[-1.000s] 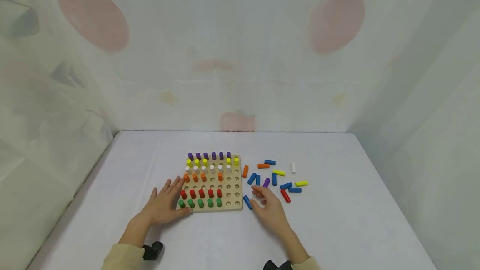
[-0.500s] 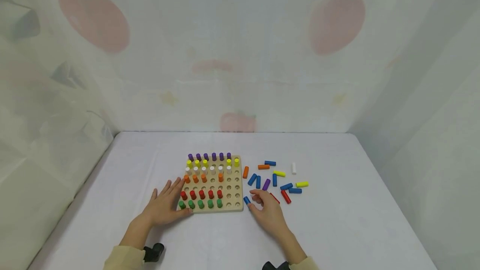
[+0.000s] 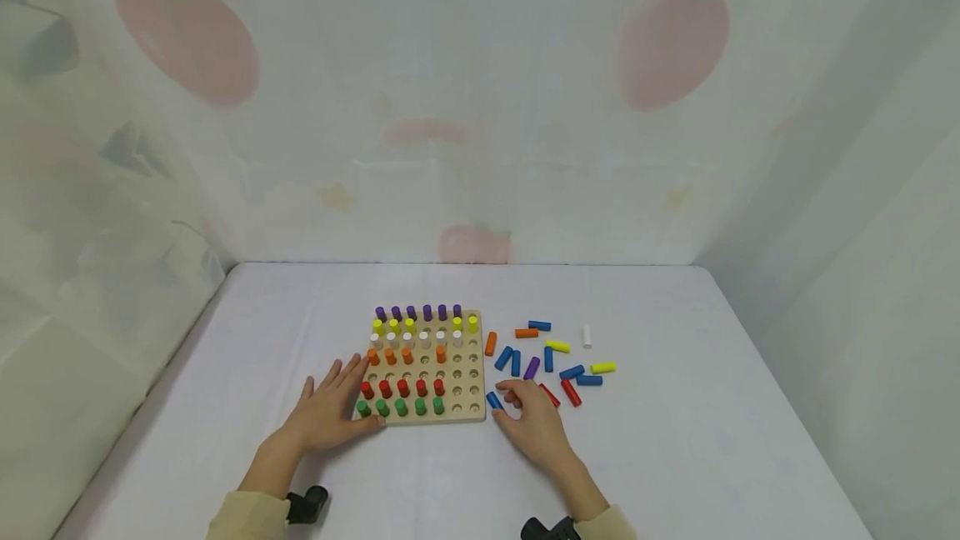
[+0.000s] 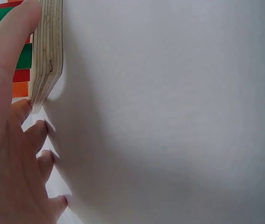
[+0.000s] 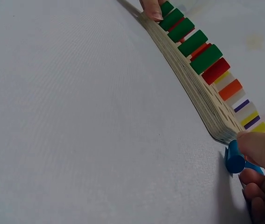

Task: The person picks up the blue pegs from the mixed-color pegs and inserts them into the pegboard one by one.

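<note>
A wooden pegboard (image 3: 481, 382) bears rows of purple, yellow, white, orange, red and green pegs. My left hand (image 3: 326, 417) rests with spread fingers along its left side, the thumb over the front left corner beside a green peg (image 4: 24, 56). Just off the board's front right corner, my right hand (image 3: 538, 427) pinches a blue peg (image 5: 235, 161) between thumb and curled fingers, low over the table. Part of that peg is hidden by the thumb. Behind the orange row, one row of holes stands without pegs.
Loose pegs lie to the right of the board: several blue ones, an orange peg (image 3: 491, 343), a purple peg (image 3: 532, 368), a white peg (image 3: 587, 336), a yellow peg (image 3: 603, 367) and a red peg (image 3: 572, 392) among them. The white table (image 3: 675, 440) extends beyond them on the right.
My right hand has shifted slightly left and towards me, its thumb and fingers coming round the blue peg. A red peg formerly covered by that hand now shows. My left hand has stayed still.
</note>
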Demonstrator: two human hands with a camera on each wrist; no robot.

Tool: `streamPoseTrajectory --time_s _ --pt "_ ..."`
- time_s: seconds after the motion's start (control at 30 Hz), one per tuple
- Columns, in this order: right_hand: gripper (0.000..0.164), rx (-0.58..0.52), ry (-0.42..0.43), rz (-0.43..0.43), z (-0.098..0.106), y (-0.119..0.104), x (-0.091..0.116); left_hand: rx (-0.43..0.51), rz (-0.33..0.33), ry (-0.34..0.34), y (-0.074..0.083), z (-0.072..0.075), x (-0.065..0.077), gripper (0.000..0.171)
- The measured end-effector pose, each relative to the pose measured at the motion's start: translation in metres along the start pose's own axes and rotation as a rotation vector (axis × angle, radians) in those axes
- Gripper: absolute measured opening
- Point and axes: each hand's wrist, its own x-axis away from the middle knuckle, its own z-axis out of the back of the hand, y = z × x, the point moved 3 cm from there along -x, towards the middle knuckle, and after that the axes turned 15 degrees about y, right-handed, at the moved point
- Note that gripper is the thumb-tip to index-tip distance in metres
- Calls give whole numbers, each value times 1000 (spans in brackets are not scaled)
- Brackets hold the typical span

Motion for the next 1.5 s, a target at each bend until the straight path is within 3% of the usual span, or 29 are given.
streamPoseTrajectory --time_s 0.47,0.77,1.0,1.5 --pt "18 41 -20 13 -1 0 -3 10 9 -17 -4 -3 0 106" --pt "15 33 39 64 1 -2 -4 14 5 -15 -4 -3 0 105" --pt "11 60 -4 10 0 -1 -5 20 7 -15 -3 -3 0 105" --pt "12 4 37 -22 -1 -1 -1 8 11 -15 -6 -5 -1 107"
